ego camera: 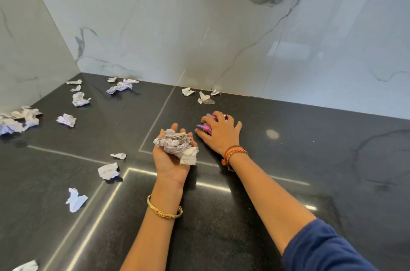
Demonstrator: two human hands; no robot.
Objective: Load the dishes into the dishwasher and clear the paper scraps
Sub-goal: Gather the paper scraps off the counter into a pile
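My left hand (169,161) is palm up over the dark countertop (288,171), cupping a bundle of crumpled white paper scraps (177,144). Just to its right, my right hand (218,131) presses palm down on the counter, its fingers closing over a pink and purple scrap (205,126). Several more white scraps lie loose: some near the back wall (205,97), a cluster at the far back left (121,86), others along the left side (66,119) and close in front of my left hand (108,171). No dishes or dishwasher are in view.
White marble-look walls (199,26) meet in a corner at the back left and bound the counter. Pale seam lines cross the dark surface. Another scrap (26,266) pokes in at the bottom left edge.
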